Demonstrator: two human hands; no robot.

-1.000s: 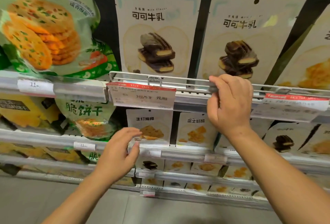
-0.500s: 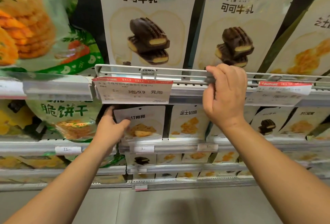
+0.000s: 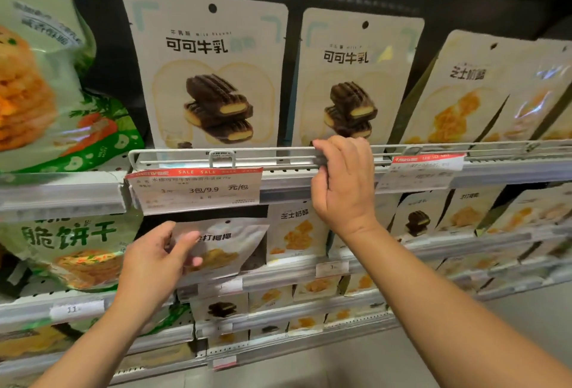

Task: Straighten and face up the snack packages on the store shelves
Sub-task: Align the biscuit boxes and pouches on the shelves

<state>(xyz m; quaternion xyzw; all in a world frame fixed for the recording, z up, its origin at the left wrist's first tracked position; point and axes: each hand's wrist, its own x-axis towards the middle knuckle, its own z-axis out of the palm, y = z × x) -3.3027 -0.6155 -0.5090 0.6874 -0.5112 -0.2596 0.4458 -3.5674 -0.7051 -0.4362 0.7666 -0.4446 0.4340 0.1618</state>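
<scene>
My left hand pinches the left edge of a white snack pouch with yellow pastry art on the second shelf; the pouch leans, tilted out of its row. My right hand grips the white wire rail at the front of the upper shelf. Behind that rail stand two white pouches with chocolate biscuit pictures, one on the left and one on the right, both upright and facing forward. A cheese-flavour pouch stands upright right of the tilted one.
Big green cracker bags fill the upper left, another sits below. A red-and-white sale tag hangs off the rail. Leaning yellow-pastry pouches stand at upper right. Lower shelves hold several small pouches. Grey floor lies below.
My left hand has taken hold of the pastry pouch's left edge and pulled it forward and askew. My right hand stays on the rail. The view has tilted upward.
</scene>
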